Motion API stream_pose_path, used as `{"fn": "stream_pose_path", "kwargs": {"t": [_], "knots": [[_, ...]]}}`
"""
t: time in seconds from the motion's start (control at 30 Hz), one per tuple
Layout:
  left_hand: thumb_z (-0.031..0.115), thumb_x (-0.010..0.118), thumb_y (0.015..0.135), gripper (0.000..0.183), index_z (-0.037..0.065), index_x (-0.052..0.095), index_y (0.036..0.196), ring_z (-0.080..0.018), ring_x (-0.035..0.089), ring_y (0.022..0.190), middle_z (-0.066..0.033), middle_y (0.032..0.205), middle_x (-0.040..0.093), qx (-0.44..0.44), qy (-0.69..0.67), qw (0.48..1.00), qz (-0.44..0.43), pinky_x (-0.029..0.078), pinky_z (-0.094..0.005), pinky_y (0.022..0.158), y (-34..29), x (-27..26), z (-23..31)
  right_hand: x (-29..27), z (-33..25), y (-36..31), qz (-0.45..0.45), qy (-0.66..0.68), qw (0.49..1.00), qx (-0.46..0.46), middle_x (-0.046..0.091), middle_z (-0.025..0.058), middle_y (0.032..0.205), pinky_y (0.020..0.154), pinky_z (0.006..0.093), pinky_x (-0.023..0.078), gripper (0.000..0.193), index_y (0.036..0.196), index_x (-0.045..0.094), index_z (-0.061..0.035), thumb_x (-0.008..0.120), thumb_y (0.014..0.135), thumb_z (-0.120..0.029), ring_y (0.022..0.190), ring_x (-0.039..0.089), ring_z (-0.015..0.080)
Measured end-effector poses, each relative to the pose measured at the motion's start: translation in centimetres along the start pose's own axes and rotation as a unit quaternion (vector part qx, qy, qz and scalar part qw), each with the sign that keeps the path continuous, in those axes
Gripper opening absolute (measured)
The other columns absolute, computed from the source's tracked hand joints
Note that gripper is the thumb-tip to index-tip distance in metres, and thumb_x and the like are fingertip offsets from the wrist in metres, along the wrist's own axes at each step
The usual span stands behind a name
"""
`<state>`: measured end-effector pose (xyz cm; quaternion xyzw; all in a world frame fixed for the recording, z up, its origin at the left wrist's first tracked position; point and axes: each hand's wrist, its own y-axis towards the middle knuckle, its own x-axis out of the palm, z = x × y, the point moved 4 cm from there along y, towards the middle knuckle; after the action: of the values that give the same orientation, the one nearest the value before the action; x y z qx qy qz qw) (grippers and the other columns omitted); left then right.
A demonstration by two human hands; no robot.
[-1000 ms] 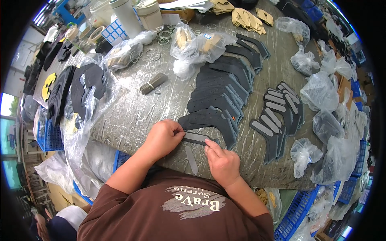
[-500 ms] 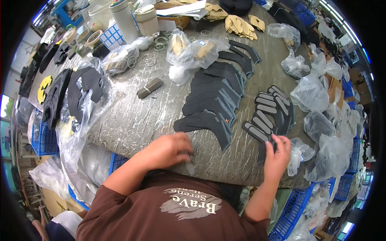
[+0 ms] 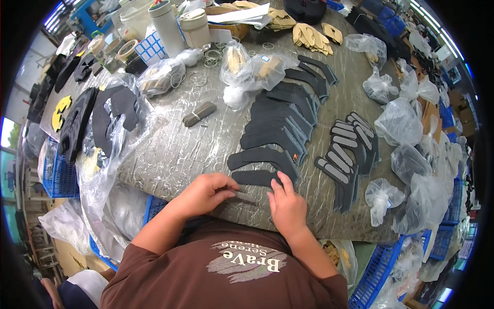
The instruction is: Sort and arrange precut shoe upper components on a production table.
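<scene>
My left hand (image 3: 207,194) is closed, thumb and fingers pinching a thin grey strip (image 3: 245,196) that sticks out to the right above the table. Just beyond it lies a black curved flat piece (image 3: 253,177), the nearest of an overlapping row of black pieces (image 3: 275,123) with blue-grey edges. My right hand (image 3: 288,207) touches the right end of this nearest piece with its fingertips, thumb and fingers apart. To the right of that hand sits a fanned group of black pieces with grey strips (image 3: 343,141) on them.
Crumpled clear bags (image 3: 399,121) line the right side, with a blue crate (image 3: 375,270) below the table edge. A small bundle of strips (image 3: 199,114) lies left of the row. Bagged tan pieces (image 3: 265,66), rubber bands (image 3: 212,57) and a white cylinder (image 3: 167,30) stand farther back.
My right hand has moved left from the strip-covered group to the front of the black row. One black piece now lies nearer me, apart from the row. My left hand has moved slightly down.
</scene>
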<state>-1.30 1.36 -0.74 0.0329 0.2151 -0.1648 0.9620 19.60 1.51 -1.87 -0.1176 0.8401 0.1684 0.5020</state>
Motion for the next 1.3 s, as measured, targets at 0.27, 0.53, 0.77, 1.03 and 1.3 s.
{"fn": "stream_pose_path", "kwargs": {"t": [0.27, 0.53, 0.77, 1.03, 1.3], "knots": [[0.000, 0.069, 0.074, 0.021, 0.005, 0.064, 0.094, -0.0152, 0.059, 0.071, -0.0068, 0.081, 0.062, 0.155, 0.068, 0.984, 0.047, 0.046, -0.0275, 0.058, 1.7, 1.3, 3.5, -0.6, -1.7, 0.2, -0.076, 0.455, 0.882, 0.101, 0.060, 0.0013, 0.079, 0.057, 0.0193, 0.039, 0.013, 0.093, 0.063, 0.0019, 0.066, 0.081, 0.000, 0.066, 0.047, 0.0014], [0.008, 0.060, 0.089, 0.014, 0.004, 0.063, 0.102, -0.0023, 0.046, 0.054, 0.0021, 0.069, 0.058, -0.176, -0.455, 0.872, 0.035, 0.035, -0.0167, 0.045, 1.0, 3.1, -0.3, 0.1, -2.8, -0.4, -0.006, 0.516, 0.851, 0.098, 0.061, -0.0005, 0.077, 0.058, 0.0203, 0.041, 0.007, 0.089, 0.062, 0.0025, 0.063, 0.085, -0.004, 0.067, 0.050, 0.0032], [0.009, 0.059, 0.089, 0.018, 0.005, 0.069, 0.104, -0.0025, 0.046, 0.053, 0.0034, 0.066, 0.059, -0.159, -0.290, 0.942, -0.062, 0.040, -0.0186, 0.049, 1.1, 3.4, 0.7, 1.2, -1.5, -0.6, -0.122, 0.614, 0.760, 0.178, 0.066, 0.0019, 0.086, 0.071, 0.0215, 0.045, 0.009, 0.092, 0.065, 0.0016, 0.060, 0.088, -0.005, 0.078, 0.055, 0.0054], [0.002, 0.058, 0.088, 0.021, 0.004, 0.068, 0.106, -0.0028, 0.046, 0.055, 0.0007, 0.073, 0.061, -0.187, -0.319, 0.923, -0.108, 0.038, -0.0185, 0.049, 0.7, 3.7, 0.3, 0.8, -1.6, -0.8, -0.179, 0.683, 0.682, 0.190, 0.065, 0.0074, 0.087, 0.076, 0.0230, 0.047, 0.010, 0.092, 0.064, 0.0037, 0.060, 0.088, -0.004, 0.082, 0.059, 0.0104], [0.005, 0.059, 0.088, 0.019, 0.005, 0.068, 0.105, -0.0025, 0.047, 0.054, 0.0016, 0.074, 0.062, -0.164, -0.340, 0.922, -0.085, 0.039, -0.0185, 0.047, 0.7, 3.7, 0.8, 1.2, -1.6, -1.0, -0.181, 0.708, 0.645, 0.221, 0.065, 0.0070, 0.086, 0.072, 0.0215, 0.045, 0.009, 0.090, 0.064, 0.0032, 0.061, 0.088, -0.005, 0.079, 0.057, 0.0091]]}}
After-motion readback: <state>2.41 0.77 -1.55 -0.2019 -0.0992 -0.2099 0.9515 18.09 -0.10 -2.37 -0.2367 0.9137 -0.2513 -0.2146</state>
